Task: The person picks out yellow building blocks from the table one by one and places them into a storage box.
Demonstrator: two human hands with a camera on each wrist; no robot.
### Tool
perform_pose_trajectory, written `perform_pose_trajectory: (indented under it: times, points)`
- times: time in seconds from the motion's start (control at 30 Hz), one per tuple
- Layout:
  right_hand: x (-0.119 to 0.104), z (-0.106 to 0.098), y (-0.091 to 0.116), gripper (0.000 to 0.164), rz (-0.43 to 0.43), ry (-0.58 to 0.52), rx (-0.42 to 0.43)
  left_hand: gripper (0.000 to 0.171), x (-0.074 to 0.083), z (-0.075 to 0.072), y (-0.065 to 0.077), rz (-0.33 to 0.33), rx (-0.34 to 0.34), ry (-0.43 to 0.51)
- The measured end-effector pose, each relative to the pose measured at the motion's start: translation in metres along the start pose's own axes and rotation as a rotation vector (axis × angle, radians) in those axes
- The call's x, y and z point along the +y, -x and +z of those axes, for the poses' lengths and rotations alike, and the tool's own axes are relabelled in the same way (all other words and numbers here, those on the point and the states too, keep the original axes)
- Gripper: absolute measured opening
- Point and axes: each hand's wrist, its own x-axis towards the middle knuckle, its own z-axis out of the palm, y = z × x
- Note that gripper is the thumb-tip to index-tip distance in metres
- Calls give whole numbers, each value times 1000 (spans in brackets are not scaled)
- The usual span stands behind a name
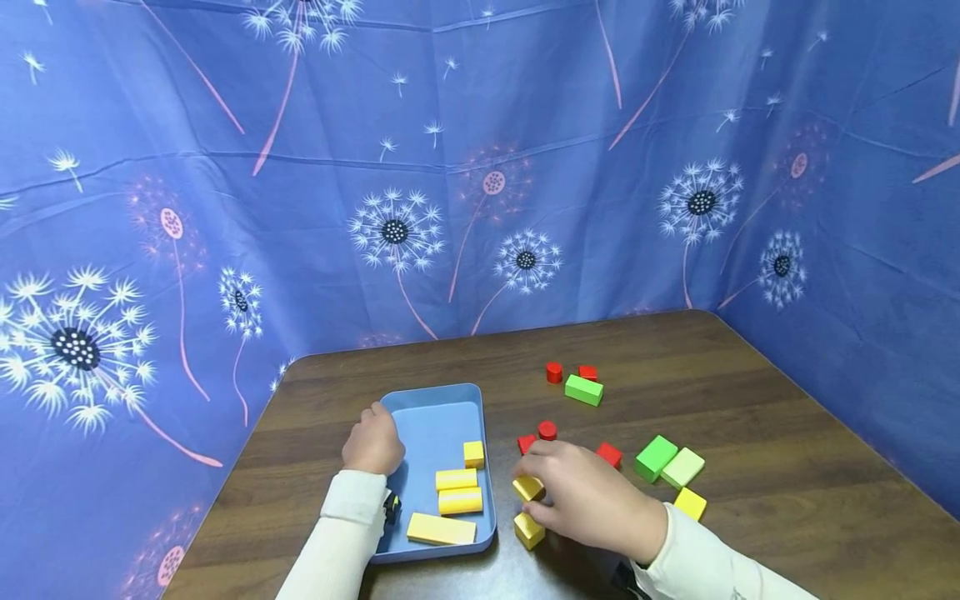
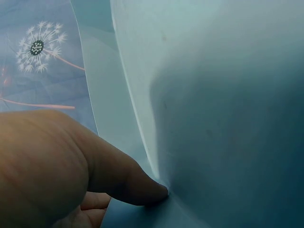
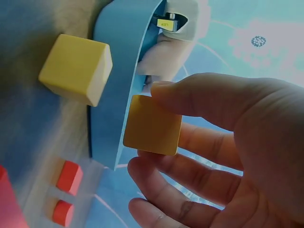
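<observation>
My left hand (image 1: 372, 440) grips the left wall of a blue tray (image 1: 487, 500); in the left wrist view the thumb (image 2: 128, 180) presses on the inside and the other fingers are behind the wall. Inside the tray lie a yellow cube (image 1: 473, 454), two yellow cylinders (image 1: 456, 479) and a long yellow block (image 1: 441, 529). To the right of the tray, my right hand (image 1: 588, 504) pinches a yellow block (image 3: 152, 126) between thumb and fingers, just above the table. Another yellow block (image 3: 76, 69) rests on the table nearby.
Right of my right hand lie a green block (image 1: 656, 457), a pale green block (image 1: 682, 468) and a yellow block (image 1: 690, 503). Several red pieces, among them a red cylinder (image 1: 547, 430), are spread beyond the hand. Farther back sits a green block (image 1: 583, 390).
</observation>
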Motion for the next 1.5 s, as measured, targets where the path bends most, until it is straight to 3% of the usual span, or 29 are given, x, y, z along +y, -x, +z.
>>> perform_pose_trajectory:
  times: [0.8,1.13,1.5]
  points:
    - [-22,7,-39,32,-51,14,-30,54,0,1,1,-5,15,-10]
    - [-20,18,-55,26,-102,22,-3,54,-2,4,-1,1,29,-4]
    - [-11,28,-69,26,-22,41,-28,54,0,0,0,-8,18,7]
